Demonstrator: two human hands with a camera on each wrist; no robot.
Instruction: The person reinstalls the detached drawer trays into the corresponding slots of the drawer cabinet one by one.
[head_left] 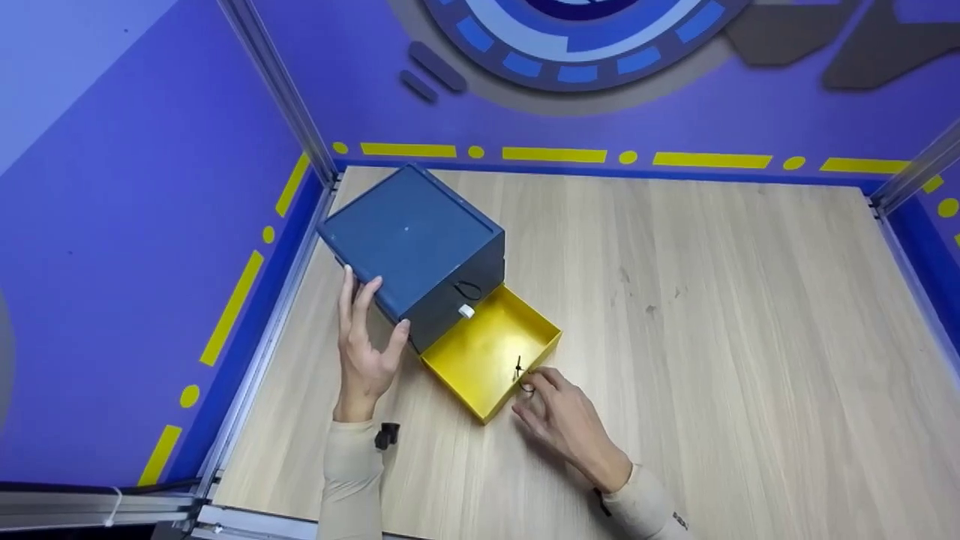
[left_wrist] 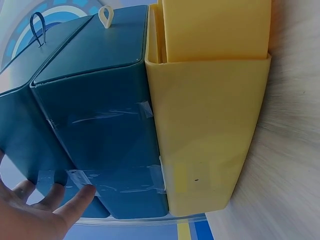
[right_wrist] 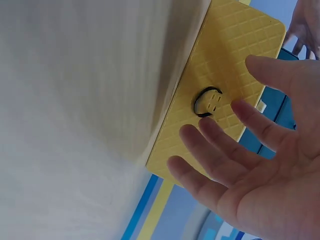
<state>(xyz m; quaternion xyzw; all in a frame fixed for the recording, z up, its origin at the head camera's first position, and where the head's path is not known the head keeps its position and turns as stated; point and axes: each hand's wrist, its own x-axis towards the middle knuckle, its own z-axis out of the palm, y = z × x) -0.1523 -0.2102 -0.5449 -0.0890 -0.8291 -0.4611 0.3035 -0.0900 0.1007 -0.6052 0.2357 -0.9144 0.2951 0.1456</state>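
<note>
A stack of drawer boxes stands at an angle on the table: two dark blue boxes (head_left: 412, 229) above a yellow one (left_wrist: 205, 135). The lowest, yellow drawer (head_left: 487, 337) is pulled out, and its inside shows. Against the blue side of the stack rest the spread fingers of my left hand (head_left: 367, 360). My right hand (head_left: 574, 420) is at the yellow drawer's front. Its fingers are spread in the right wrist view, with fingertips beside the black loop pull (right_wrist: 197, 102) and none curled through it. A dark knotted end (head_left: 518, 367) of the loop shows inside the drawer.
Small loop pulls, one black (head_left: 469, 290) and one white (head_left: 466, 310), hang on the blue fronts. Clear tape (left_wrist: 112, 115) runs across the boxes' side. The wooden table (head_left: 720, 337) is bordered by printed blue walls (head_left: 187, 187) and metal posts (head_left: 277, 82).
</note>
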